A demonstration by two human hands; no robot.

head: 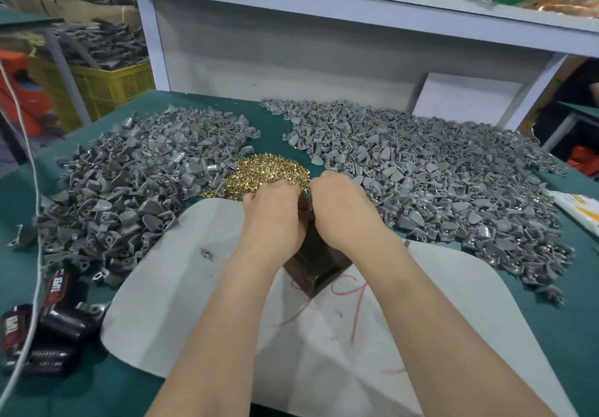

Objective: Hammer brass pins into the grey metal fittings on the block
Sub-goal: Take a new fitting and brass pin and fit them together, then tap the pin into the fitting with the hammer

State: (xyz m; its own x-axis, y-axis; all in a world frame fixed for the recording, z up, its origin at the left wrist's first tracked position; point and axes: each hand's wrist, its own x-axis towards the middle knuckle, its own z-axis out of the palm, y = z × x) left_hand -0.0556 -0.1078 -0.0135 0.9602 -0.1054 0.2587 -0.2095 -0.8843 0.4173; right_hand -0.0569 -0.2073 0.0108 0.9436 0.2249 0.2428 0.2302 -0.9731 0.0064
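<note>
A dark brown block (316, 270) stands on a white sheet (181, 287) at the table's middle. My left hand (275, 218) and my right hand (343, 209) sit side by side over the block's top, knuckles up and fingers bent down on the far side. Both hands cover the top of the block, so whatever the fingertips hold is hidden. Just behind the hands lies a heap of brass pins (269, 171). A big pile of grey metal fittings (129, 173) spreads to the left, and another pile of grey fittings (437, 173) to the right. No hammer is in sight.
Green cloth (58, 394) covers the table. Black cylindrical items with red labels (48, 326) lie at the near left, crossed by a white cord (34, 189). A white shelf unit (291, 43) closes the back. A yellow crate (110, 89) stands beyond the left edge.
</note>
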